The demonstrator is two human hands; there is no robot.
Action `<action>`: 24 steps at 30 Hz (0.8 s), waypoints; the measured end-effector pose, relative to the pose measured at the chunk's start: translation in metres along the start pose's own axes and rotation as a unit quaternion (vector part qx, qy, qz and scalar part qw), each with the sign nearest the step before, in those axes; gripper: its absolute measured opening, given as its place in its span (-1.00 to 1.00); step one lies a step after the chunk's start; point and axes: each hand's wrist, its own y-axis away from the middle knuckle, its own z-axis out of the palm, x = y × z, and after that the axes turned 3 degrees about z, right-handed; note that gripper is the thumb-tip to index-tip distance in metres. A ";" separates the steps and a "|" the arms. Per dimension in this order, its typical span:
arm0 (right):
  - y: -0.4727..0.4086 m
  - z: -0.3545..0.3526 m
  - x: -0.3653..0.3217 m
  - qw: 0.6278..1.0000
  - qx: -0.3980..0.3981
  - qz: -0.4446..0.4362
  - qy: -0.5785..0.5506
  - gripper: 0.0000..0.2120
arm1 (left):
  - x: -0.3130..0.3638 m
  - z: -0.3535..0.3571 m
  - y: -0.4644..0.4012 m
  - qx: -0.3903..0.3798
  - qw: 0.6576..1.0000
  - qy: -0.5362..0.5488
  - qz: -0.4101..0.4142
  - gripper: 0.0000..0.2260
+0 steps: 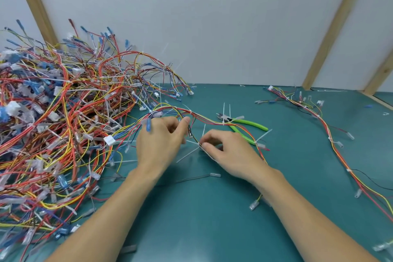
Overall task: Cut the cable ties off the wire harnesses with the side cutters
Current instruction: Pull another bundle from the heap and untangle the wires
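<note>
A wire harness (204, 117) of red, yellow and black wires with white cable ties lies in front of me on the green table. My left hand (161, 140) grips a stretch of it, thumb up against the wires. My right hand (227, 153) pinches the harness at a white cable tie (192, 151) whose tails stick out. The side cutters (244, 124), with green handles, lie on the table just beyond my right hand, under the harness, and neither hand touches them.
A big tangled pile of harnesses (63, 123) fills the left of the table (212, 219). Another harness (331, 138) lies stretched along the right side. Loose terminals and tie pieces are scattered about. A white wall with wooden battens stands behind.
</note>
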 end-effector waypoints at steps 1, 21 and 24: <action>0.000 0.001 0.001 1.000 -0.017 0.000 0.010 -0.85 | 0.001 -0.002 0.001 0.004 1.000 -0.012 0.013 -0.55; -0.020 -0.045 0.034 0.908 0.352 0.058 -0.218 -0.65 | -0.008 0.003 0.002 -0.153 0.967 -0.087 0.185 -0.86; -0.026 -0.046 0.068 0.929 0.308 0.152 -0.135 -0.66 | -0.005 0.006 0.006 -0.157 0.969 -0.047 0.184 -0.78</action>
